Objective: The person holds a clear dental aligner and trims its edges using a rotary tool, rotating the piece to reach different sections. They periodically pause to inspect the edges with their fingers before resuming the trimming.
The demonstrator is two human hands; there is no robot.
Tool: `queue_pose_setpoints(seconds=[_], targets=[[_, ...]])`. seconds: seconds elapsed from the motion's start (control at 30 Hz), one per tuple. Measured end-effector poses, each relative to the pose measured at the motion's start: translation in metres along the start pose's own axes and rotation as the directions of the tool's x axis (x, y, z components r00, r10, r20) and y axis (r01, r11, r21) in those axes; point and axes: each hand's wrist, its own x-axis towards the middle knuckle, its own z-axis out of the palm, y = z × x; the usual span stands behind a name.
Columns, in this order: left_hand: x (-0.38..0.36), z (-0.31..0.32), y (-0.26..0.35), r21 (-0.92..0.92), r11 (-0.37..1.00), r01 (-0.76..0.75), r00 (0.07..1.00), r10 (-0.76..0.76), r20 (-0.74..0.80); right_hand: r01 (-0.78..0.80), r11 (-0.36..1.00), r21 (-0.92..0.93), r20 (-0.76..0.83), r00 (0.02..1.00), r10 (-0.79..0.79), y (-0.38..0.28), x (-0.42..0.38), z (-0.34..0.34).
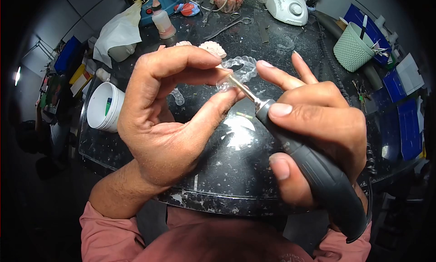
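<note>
My left hand (pixel 172 121) pinches a clear plastic dental aligner (pixel 239 68) between thumb and forefinger, held up over the black worktop. My right hand (pixel 313 135) grips a dark grey rotary handpiece (pixel 318 176) like a pen. Its thin metal bur (pixel 243 90) points up and left and meets the aligner's lower edge by my left thumb tip. Beyond my fingers, pale dental casts (pixel 213 48) lie on the worktop. A second clear aligner (pixel 177 97) rests on the surface behind my left hand.
On the black speckled round worktop (pixel 236 171) stand a white cup (pixel 105 107) at left, a green basket (pixel 353 48) at right, a white machine (pixel 287 6) at the back, a squeeze bottle (pixel 162 22), scissors (pixel 231 25) and a white bag (pixel 119 31). Blue boxes (pixel 404 107) line the right side.
</note>
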Motion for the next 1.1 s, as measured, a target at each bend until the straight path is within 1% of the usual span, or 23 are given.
queue_pose_setpoints(seconds=[0.07, 0.13, 0.17, 0.23, 0.33, 0.4, 0.47, 0.5, 0.53, 0.6, 0.67, 0.7, 0.77, 0.83, 0.93, 1.0, 1.07, 1.1], targets=[[0.0, -0.001, 0.0, -0.012, 1.0, -0.009, 1.0, 0.009, -0.005, 0.011, 1.0, -0.024, 0.047, 0.999, -0.01, 0.001, 0.0, -0.003], [0.0, -0.003, 0.001, -0.013, 0.999, 0.031, 0.998, -0.031, 0.046, -0.006, 0.999, -0.032, -0.033, 0.999, 0.005, 0.002, 0.0, 0.0], [0.0, -0.003, 0.0, -0.013, 0.999, 0.031, 0.998, -0.03, 0.046, -0.006, 1.0, -0.021, -0.014, 1.0, 0.006, 0.001, 0.0, -0.001], [0.001, -0.002, -0.002, 0.054, 0.997, -0.055, 0.998, 0.053, 0.029, -0.005, 1.0, -0.011, 0.006, 1.0, 0.005, 0.0, 0.0, -0.001], [0.001, -0.005, -0.002, 0.069, 0.996, -0.062, 0.997, 0.058, 0.052, -0.001, 1.0, -0.019, -0.007, 1.0, 0.001, -0.001, 0.001, -0.001], [0.001, -0.004, -0.002, 0.051, 0.998, -0.036, 0.999, 0.034, 0.04, -0.052, 0.999, -0.007, 0.028, 0.998, 0.053, 0.0, 0.0, -0.004], [0.001, -0.002, -0.001, 0.031, 0.999, -0.011, 1.0, 0.01, 0.028, -0.095, 0.995, -0.016, -0.007, 0.995, 0.095, -0.004, 0.0, -0.003], [0.001, 0.0, 0.001, 0.042, 0.999, -0.008, 1.0, 0.007, 0.006, -0.08, 0.997, -0.022, -0.061, 0.995, 0.079, -0.001, -0.002, -0.003], [0.001, 0.0, 0.002, 0.054, 0.999, -0.003, 1.0, 0.004, -0.016, -0.075, 0.985, -0.154, 0.025, 0.996, 0.08, -0.006, 0.004, -0.009], [0.001, -0.001, 0.003, 0.047, 0.999, -0.004, 1.0, 0.005, -0.012, -0.067, 0.993, -0.094, -0.005, 0.998, 0.067, -0.007, 0.003, -0.006], [0.001, -0.001, 0.004, 0.043, 0.999, -0.003, 1.0, 0.004, -0.008, -0.016, 1.0, -0.017, -0.073, 0.997, 0.014, -0.001, -0.004, 0.006], [0.001, -0.001, 0.005, 0.04, 0.999, 0.011, 1.0, -0.011, -0.006, -0.023, 0.998, -0.059, -0.016, 1.0, 0.022, -0.005, -0.001, 0.004], [0.001, -0.001, 0.005, 0.036, 0.999, 0.024, 1.0, -0.024, -0.005, -0.007, 0.997, -0.077, -0.01, 1.0, 0.006, -0.002, -0.003, 0.006], [0.002, -0.003, 0.005, 0.072, 0.997, -0.025, 0.999, 0.022, 0.035, 0.016, 0.995, -0.103, 0.005, 1.0, -0.016, -0.002, -0.004, 0.005], [0.003, -0.003, 0.004, 0.043, 0.997, -0.059, 0.996, 0.057, 0.062, -0.018, 0.994, -0.112, -0.031, 0.999, 0.014, -0.004, -0.003, 0.006], [0.002, -0.004, 0.005, 0.055, 0.997, -0.053, 0.997, 0.05, 0.064, -0.031, 0.996, -0.088, -0.047, 0.999, 0.027, -0.004, -0.004, 0.006], [0.002, -0.004, 0.005, 0.068, 0.996, -0.049, 0.997, 0.044, 0.066, -0.01, 0.993, -0.12, 0.045, 0.999, 0.015, -0.006, -0.003, 0.001], [0.003, -0.004, 0.004, 0.069, 0.996, -0.061, 0.997, 0.057, 0.06, -0.009, 0.993, -0.119, 0.045, 0.999, 0.015, -0.006, -0.002, 0.001]])
